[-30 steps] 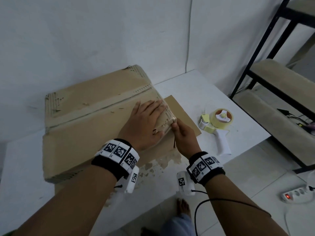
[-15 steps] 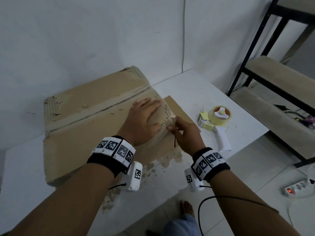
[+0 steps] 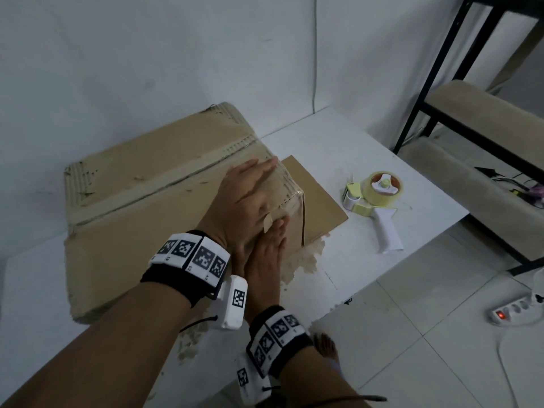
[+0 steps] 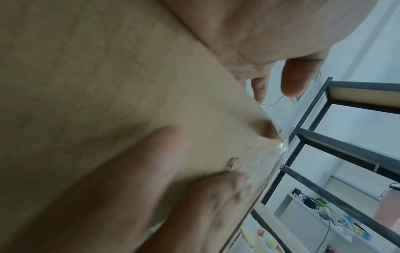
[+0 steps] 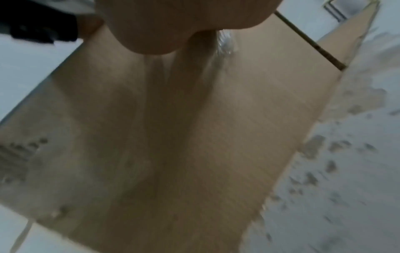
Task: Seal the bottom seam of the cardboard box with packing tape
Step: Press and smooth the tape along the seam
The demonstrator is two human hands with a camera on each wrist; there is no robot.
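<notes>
A worn cardboard box (image 3: 141, 219) lies on the white table (image 3: 347, 148), its taped seam (image 3: 176, 175) running across the top. My left hand (image 3: 250, 195) lies flat on the top near the right edge, fingers straight. Clear tape (image 3: 287, 198) wraps over that edge. My right hand (image 3: 270, 248) presses straight fingers against the near side of the box, just below the left hand. In the left wrist view crinkled tape (image 4: 279, 149) shows at the box edge. The right wrist view shows the tape (image 5: 225, 42) beside a finger. A yellow tape dispenser (image 3: 374, 195) lies on the table to the right, untouched.
A flat cardboard sheet (image 3: 315, 198) sticks out from under the box on the right. Peeled patches (image 3: 303, 260) mark the table near its front edge. A black metal rack (image 3: 435, 78) stands at the right, and a power strip (image 3: 515, 310) lies on the floor.
My right hand left the box's right corner, where it pinched the tape end, and now lies flat on the near side. The left hand stays pressed on top.
</notes>
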